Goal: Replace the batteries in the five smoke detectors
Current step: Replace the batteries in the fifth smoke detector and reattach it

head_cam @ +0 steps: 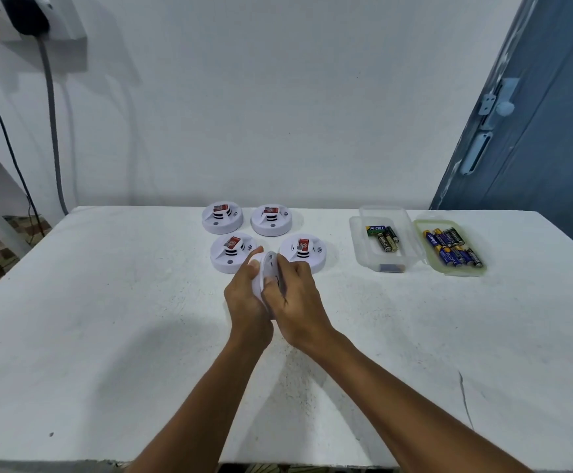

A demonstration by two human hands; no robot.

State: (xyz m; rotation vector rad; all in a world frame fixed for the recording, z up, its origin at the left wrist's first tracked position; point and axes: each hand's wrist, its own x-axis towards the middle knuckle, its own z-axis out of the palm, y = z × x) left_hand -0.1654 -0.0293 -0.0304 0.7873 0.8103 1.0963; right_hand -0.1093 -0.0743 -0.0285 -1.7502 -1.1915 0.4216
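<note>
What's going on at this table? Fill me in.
A person is holding one white smoke detector up on its edge above the table, gripping it with both the left hand and the right hand. Four more detectors sit in a two-by-two cluster just behind the hands. To the right, a clear plastic box holds a few batteries, and its lid beside it holds a larger batch of blue and black ones.
</note>
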